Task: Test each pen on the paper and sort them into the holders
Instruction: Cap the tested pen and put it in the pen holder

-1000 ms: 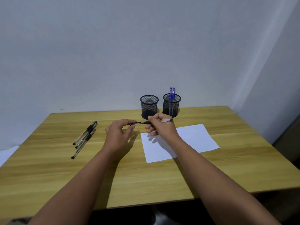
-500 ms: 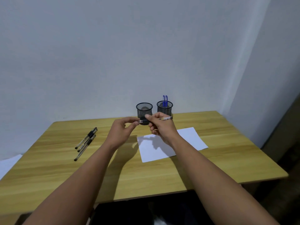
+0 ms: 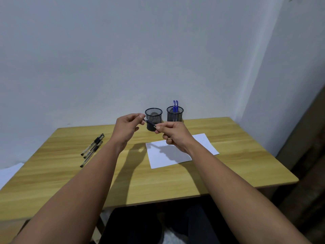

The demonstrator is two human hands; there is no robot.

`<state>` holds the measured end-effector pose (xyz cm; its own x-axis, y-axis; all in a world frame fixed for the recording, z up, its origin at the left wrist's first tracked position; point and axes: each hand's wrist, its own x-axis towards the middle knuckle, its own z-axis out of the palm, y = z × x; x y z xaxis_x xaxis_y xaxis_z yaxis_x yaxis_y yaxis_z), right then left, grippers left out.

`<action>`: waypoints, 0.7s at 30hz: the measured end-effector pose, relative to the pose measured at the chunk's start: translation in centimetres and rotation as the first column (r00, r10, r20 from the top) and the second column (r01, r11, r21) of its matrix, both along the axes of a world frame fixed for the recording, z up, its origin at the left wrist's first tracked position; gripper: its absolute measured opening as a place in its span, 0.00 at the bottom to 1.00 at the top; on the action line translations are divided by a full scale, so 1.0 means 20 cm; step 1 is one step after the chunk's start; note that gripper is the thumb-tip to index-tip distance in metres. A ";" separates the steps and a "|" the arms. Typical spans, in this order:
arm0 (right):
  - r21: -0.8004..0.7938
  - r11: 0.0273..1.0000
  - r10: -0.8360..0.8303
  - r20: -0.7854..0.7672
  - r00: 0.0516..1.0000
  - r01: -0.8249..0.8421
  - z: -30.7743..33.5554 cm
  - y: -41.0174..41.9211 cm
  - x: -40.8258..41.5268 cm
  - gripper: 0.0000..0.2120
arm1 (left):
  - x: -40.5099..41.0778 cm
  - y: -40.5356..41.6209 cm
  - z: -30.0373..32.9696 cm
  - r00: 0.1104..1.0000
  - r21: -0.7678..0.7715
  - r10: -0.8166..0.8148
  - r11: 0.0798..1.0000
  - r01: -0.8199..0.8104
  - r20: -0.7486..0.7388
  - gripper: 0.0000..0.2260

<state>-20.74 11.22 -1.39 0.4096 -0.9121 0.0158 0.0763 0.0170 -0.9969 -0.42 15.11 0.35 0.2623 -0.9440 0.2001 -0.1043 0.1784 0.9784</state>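
Observation:
Both hands hold one black pen (image 3: 150, 123) above the table, in front of the left mesh holder (image 3: 153, 115). My left hand (image 3: 128, 126) pinches its far end between thumb and fingertips. My right hand (image 3: 173, 133) grips the near end with curled fingers. The right mesh holder (image 3: 175, 115) contains two blue pens (image 3: 175, 106). A white sheet of paper (image 3: 202, 143) lies below my right hand. Three black pens (image 3: 92, 148) lie together on the table's left side.
The wooden table (image 3: 228, 166) stands against a white wall, with a corner at the right. Something white (image 3: 8, 173) shows past the table's left edge. Dark floor lies beyond the near edge.
Both hands have lifted the pen higher, up in front of the left holder. The pen now slants down toward my right hand. The camera has tilted up.

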 end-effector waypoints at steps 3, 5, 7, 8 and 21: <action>0.014 1.000 -0.001 0.019 1.000 0.001 -0.03 -0.01 0.00 0.03 | -0.01 -0.02 0.00 1.000 0.053 -0.020 0.998 0.019 0.007 0.10; 0.017 1.000 -0.011 0.025 1.000 0.011 -0.06 -0.02 0.00 0.03 | -0.03 -0.03 -0.01 1.000 0.077 -0.014 0.997 0.012 0.024 0.09; 0.021 0.999 -0.028 0.028 0.999 0.028 -0.10 -0.03 0.00 0.03 | -0.04 -0.05 -0.02 0.999 0.094 -0.009 0.996 0.004 0.051 0.10; 0.027 0.999 -0.036 0.025 0.999 0.036 -0.12 -0.03 0.00 0.03 | -0.04 -0.06 -0.03 0.998 0.104 -0.009 0.995 0.002 0.067 0.10; -0.144 0.988 0.010 -0.312 0.950 -0.058 -0.02 -0.26 0.00 0.03 | -0.06 -0.28 -0.01 0.977 0.033 -0.048 0.999 0.042 0.207 0.11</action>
<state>-20.71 6.12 -1.70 0.4467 -0.8945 0.0183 -0.2339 -0.1365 -0.9626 -1.65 9.43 0.09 0.1753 -0.9599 0.2189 -0.2986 0.1600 0.9409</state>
